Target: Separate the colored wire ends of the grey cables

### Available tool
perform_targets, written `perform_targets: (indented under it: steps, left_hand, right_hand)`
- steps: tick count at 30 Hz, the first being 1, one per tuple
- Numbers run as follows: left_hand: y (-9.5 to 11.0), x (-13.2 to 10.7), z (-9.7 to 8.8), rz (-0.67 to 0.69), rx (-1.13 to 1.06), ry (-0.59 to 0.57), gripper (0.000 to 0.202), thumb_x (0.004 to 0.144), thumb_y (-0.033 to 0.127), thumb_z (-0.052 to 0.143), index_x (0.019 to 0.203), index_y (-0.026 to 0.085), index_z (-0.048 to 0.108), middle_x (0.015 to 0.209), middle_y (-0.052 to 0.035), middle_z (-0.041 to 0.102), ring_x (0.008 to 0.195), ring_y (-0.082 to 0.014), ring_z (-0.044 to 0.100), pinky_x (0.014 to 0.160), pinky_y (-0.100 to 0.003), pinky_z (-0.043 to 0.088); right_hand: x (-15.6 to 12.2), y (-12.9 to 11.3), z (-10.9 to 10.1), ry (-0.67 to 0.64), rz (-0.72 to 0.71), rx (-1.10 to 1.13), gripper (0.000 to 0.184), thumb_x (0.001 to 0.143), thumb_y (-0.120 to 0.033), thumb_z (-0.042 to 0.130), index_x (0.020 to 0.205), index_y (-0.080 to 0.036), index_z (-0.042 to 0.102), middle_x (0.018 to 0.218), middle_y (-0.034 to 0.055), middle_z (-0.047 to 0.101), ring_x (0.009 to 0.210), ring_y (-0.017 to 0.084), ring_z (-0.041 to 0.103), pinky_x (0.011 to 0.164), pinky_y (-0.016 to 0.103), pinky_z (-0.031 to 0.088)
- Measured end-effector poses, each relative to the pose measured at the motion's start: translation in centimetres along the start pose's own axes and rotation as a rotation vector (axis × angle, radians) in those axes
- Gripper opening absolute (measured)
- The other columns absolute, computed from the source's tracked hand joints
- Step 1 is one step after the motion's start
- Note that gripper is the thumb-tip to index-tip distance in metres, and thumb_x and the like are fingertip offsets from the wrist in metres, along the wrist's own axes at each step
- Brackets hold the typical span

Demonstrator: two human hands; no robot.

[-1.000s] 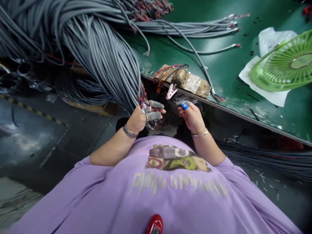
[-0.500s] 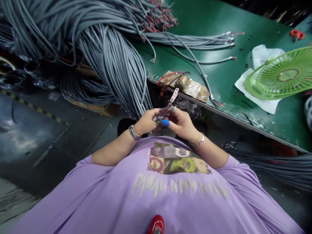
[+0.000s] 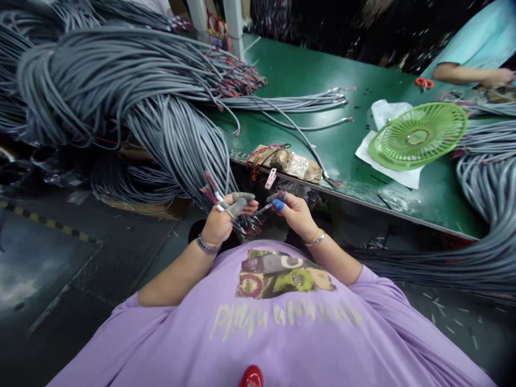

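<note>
My left hand [image 3: 220,224], with grey covers on its fingers, is closed around several grey cables; their stripped ends with pink and dark wires [image 3: 211,188] stick up by the thumb. My right hand [image 3: 299,216], with a blue cover on the thumb, pinches the end of one grey cable [image 3: 264,208] that spans the gap between the hands. More cable ends [image 3: 252,226] hang below the left fingers. Just beyond the hands, a small pink-white tool [image 3: 271,178] sits at the table edge by a taped block [image 3: 296,164] with red and orange wires.
Thick bundles of grey cable [image 3: 181,134] drape over the left of the green table [image 3: 314,70]. A green fan [image 3: 419,137] stands on white paper to the right. Orange-handled scissors [image 3: 424,83] lie farther back, near a co-worker's hand [image 3: 497,78]. More cables [image 3: 484,188] curve down at right.
My hands have moved apart, the left one going left with the cable ends and the right pinching a single cable. The view has tilted up and shifted right, bringing a co-worker into sight.
</note>
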State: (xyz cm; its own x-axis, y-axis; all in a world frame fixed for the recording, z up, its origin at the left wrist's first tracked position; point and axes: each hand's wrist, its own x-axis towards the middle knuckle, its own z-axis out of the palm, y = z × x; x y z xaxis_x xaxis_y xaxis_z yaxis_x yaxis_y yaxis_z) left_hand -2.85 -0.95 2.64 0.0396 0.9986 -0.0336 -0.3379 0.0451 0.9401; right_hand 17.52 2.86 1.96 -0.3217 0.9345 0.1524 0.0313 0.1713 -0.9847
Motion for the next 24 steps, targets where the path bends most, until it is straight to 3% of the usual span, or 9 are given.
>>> perform_targets:
  steps: [4,9,12,14,16,17,19,21,24]
  left_hand:
    - [1.7,-1.2,-1.7,-0.036,-0.011,0.016,0.034,0.074,0.042,0.075,0.091,0.013,0.072,0.074,-0.0065,0.073,0.045,-0.0095,0.062,0.033,-0.014,0.031]
    - [3.4,-3.5,-5.2,-0.088,0.183,0.078,0.035,0.078,0.046,0.07,0.083,0.012,0.072,0.057,-0.0037,0.066,0.029,-0.0047,0.046,0.029,-0.015,0.021]
    - [3.6,-4.0,-5.7,-0.109,0.264,0.106,0.033,0.081,0.045,0.069,0.083,0.012,0.071,0.057,-0.0036,0.066,0.029,-0.0042,0.044,0.03,-0.015,0.021]
    - [3.2,-3.7,-4.8,-0.087,0.271,0.118,0.033,0.081,0.044,0.069,0.085,0.012,0.071,0.065,-0.0053,0.07,0.035,-0.0057,0.05,0.031,-0.016,0.024]
    - [2.6,-2.8,-3.3,-0.019,0.283,0.097,0.032,0.081,0.043,0.069,0.09,0.013,0.072,0.079,-0.0087,0.074,0.055,-0.0118,0.065,0.04,-0.017,0.038]
    - [2.2,-2.3,-2.3,0.026,0.303,0.061,0.032,0.082,0.042,0.069,0.096,0.014,0.072,0.089,-0.01,0.075,0.072,-0.0155,0.07,0.053,-0.019,0.049]
    - [1.5,-1.1,-0.5,0.086,0.349,-0.075,0.033,0.082,0.043,0.069,0.099,0.015,0.073,0.101,-0.0102,0.075,0.094,-0.0204,0.069,0.078,-0.027,0.055]
    - [0.9,-0.3,0.9,0.107,0.366,-0.208,0.034,0.078,0.044,0.072,0.097,0.016,0.073,0.098,-0.0077,0.075,0.095,-0.0218,0.068,0.085,-0.03,0.054]
    - [0.3,0.0,2.0,0.03,0.388,-0.243,0.033,0.08,0.048,0.069,0.086,0.016,0.07,0.077,-0.0044,0.073,0.072,-0.0172,0.068,0.07,-0.027,0.056]
  right_hand:
    - [0.1,0.9,-2.1,0.049,-0.079,-0.137,0.026,0.085,-0.043,0.063,0.087,-0.019,0.07,0.075,0.0021,0.065,0.067,0.014,0.056,0.063,0.026,0.045]
    - [-0.4,2.0,-4.8,0.179,-0.053,-0.214,0.022,0.085,-0.039,0.063,0.084,-0.018,0.07,0.071,0.001,0.064,0.063,0.013,0.055,0.062,0.027,0.046]
    - [-0.3,1.7,-4.7,0.14,-0.112,-0.26,0.02,0.084,-0.037,0.064,0.083,-0.019,0.071,0.08,0.0036,0.07,0.071,0.016,0.061,0.069,0.03,0.049]
    - [-0.1,0.9,-3.8,0.032,-0.175,-0.276,0.017,0.084,-0.035,0.065,0.084,-0.019,0.072,0.084,0.0048,0.072,0.076,0.017,0.064,0.074,0.03,0.051]
    - [0.2,-0.2,-2.4,-0.092,-0.22,-0.26,0.015,0.084,-0.033,0.066,0.085,-0.019,0.073,0.084,0.005,0.072,0.077,0.017,0.065,0.074,0.03,0.051]
    - [0.4,-0.8,-1.6,-0.14,-0.231,-0.243,0.015,0.084,-0.032,0.066,0.086,-0.019,0.073,0.084,0.0051,0.072,0.076,0.016,0.065,0.074,0.029,0.051]
    - [0.7,-1.9,-0.3,-0.186,-0.224,-0.197,0.017,0.083,-0.034,0.068,0.085,-0.018,0.073,0.083,0.0051,0.072,0.076,0.016,0.065,0.073,0.029,0.051]
    - [0.8,-2.5,0.7,-0.179,-0.164,-0.115,0.022,0.082,-0.039,0.069,0.083,-0.018,0.071,0.079,0.0038,0.07,0.071,0.015,0.062,0.069,0.028,0.05]
    - [0.6,-2.4,1.5,-0.089,0.003,0.078,0.029,0.077,-0.045,0.073,0.08,-0.017,0.068,0.069,0.0005,0.063,0.059,0.012,0.053,0.057,0.026,0.046]
